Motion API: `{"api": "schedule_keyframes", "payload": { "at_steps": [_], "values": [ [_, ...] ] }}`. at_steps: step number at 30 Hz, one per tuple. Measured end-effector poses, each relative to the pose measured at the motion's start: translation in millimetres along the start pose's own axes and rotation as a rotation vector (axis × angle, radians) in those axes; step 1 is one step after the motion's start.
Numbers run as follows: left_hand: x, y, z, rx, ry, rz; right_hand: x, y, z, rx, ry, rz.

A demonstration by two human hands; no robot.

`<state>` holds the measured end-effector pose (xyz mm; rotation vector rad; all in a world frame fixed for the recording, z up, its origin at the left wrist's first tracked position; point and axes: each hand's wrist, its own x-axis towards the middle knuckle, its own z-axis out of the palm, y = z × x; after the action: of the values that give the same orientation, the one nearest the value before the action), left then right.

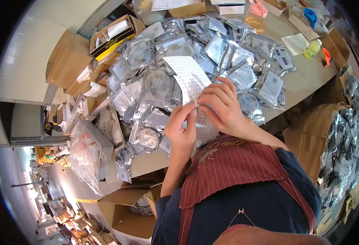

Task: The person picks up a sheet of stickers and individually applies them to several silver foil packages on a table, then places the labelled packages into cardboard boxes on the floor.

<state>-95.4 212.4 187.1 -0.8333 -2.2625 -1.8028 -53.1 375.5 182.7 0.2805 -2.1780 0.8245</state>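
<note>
Two hands meet at a printed sheet above the heap of pouches

Nearest, at 6 o'clock, is the maroon pinstriped cloth apron (236,173). Just above it, the bare left hand (180,124) has its thumb and forefinger clamped on the long white paper sheet with rows of small grey marks (189,75). The bare right hand (223,109) comes from 4 o'clock; its thumb and forefinger are together at the same spot, its other fingers loosely bent. Whether a small piece lies between these tips, I cannot tell. The sheet reaches from the hands toward 11 o'clock, over the heap of flat silver-grey plastic pouches (157,87).

I judge the step in hand is fine finger work at the sheet; the next move calls for a steady left pinch and a light right one.

Farther, at 2 o'clock, stands a small yellow-green plastic bottle (312,50); at 10 o'clock, a black-and-yellow cardboard box (111,45).
</note>
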Motion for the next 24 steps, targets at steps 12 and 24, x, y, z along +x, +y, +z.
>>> {"api": "schedule_keyframes", "payload": {
  "at_steps": [12, 24],
  "values": [
    [-1, -7, 16, 0.043, -0.059, 0.082, -13, 17, -17, 0.296, 0.076, 0.173],
    [0, -17, 14, 0.000, -0.147, -0.035, -88, 108, -63, -0.053, 0.213, 0.586]
  ]
}}
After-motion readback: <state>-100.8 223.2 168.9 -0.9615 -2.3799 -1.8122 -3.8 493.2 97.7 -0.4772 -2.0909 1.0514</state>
